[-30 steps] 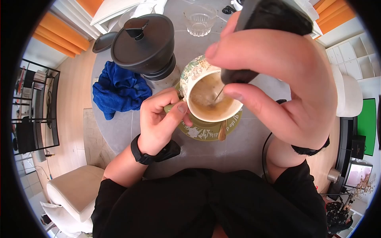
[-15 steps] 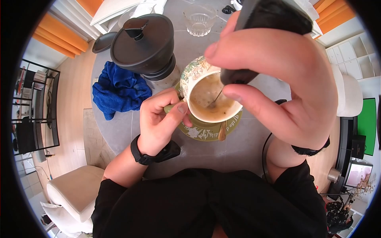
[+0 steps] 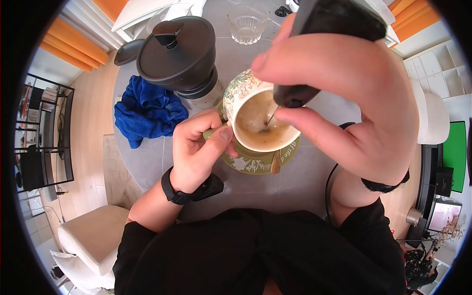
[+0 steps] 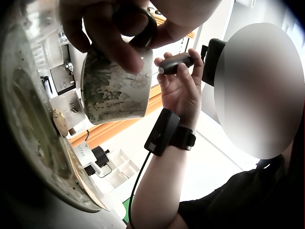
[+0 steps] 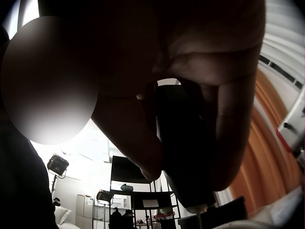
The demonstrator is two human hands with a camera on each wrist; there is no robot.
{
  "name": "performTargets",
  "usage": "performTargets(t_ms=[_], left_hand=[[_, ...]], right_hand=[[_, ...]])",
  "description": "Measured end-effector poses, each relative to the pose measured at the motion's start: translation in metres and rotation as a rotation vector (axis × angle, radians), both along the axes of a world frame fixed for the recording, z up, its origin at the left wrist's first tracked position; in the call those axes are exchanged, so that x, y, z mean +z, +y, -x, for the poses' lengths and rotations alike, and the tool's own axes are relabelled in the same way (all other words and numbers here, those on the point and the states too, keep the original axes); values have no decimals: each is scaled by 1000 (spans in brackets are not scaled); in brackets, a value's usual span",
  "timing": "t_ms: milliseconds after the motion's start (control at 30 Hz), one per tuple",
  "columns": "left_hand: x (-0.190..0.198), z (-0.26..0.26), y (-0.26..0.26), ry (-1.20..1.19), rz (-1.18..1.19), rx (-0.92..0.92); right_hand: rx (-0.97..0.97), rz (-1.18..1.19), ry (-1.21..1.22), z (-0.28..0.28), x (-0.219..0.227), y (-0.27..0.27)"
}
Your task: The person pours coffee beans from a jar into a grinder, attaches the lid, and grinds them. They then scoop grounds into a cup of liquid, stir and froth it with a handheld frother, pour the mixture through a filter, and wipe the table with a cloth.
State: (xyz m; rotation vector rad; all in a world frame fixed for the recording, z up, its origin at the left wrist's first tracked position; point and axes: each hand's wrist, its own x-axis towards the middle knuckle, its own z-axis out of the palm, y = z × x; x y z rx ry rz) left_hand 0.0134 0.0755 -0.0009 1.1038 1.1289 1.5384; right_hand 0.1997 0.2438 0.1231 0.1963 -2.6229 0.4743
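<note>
My left hand (image 3: pixel 199 142) grips the green handle of a floral-patterned cup (image 3: pixel 241 93). Tan frothy liquid (image 3: pixel 253 115) shows inside the cup, which tilts toward me. In the left wrist view the cup (image 4: pixel 116 90) is held above its saucer. Higher up, my right hand (image 3: pixel 364 93) pinches a black handheld milk frother (image 3: pixel 339 22) between thumb and fingers. Its thin metal shaft slants down into the liquid, and the whisk end is partly hidden there. In the right wrist view the frother's dark body (image 5: pixel 183 143) lies between the fingers. Under the cup is a green lettered saucer (image 3: pixel 250 166).
A spoon (image 3: pixel 276 163) lies on the saucer. To the left stand a large black-lidded grinder-like container (image 3: pixel 177 54) and a crumpled blue towel (image 3: pixel 147 113). A clear glass (image 3: pixel 247 29) is at the back of the grey round table (image 3: pixel 231 194).
The whisk end shifts slightly within the liquid, whose froth pattern changes. My left hand and the cup stay almost where they were; the right hand barely moves.
</note>
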Motion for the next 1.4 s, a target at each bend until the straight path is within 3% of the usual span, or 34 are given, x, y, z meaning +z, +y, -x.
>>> performTargets(t_ms=[67, 100, 167, 1400], left_hand=[[1, 0, 0, 0, 1, 0], [1, 0, 0, -1, 1, -1], [1, -1, 0, -2, 0, -3], [3, -1, -1, -6, -14, -12]], right_hand=[[-105, 230, 309, 8, -14, -25], [-105, 230, 309, 7, -8, -22], [-39, 77, 47, 4, 12, -12], [23, 119, 176, 7, -4, -2]])
